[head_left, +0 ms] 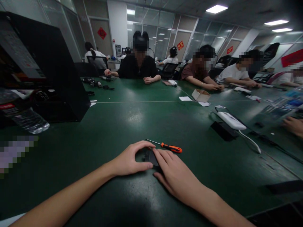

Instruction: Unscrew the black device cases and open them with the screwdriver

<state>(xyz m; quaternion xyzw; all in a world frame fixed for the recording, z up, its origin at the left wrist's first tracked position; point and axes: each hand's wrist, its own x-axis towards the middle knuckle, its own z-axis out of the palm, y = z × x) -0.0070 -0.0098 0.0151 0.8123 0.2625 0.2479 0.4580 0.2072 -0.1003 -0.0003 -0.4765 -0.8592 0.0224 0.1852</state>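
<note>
A small dark grey rectangular block (151, 158) lies low over the green tabletop (123, 123) between my hands. My left hand (132, 159) curves around its left end, index finger at the far edge and thumb at the near edge. From the right, my right hand (174, 168) covers the block's other end, its fingers lying close together against it and the thumb below. Those fingers hide part of the block, and its exact kind is unclear. Just beyond my hands rests a screwdriver (172, 147) with an orange and black handle, its shaft pointing left.
At left stand an open black computer case (63, 72) and a clear plastic bottle (32, 121). A white power strip (231, 120) with a cable is at right. Farther off are a small cardboard box (200, 95) and papers (185, 98). Several people sit across the table.
</note>
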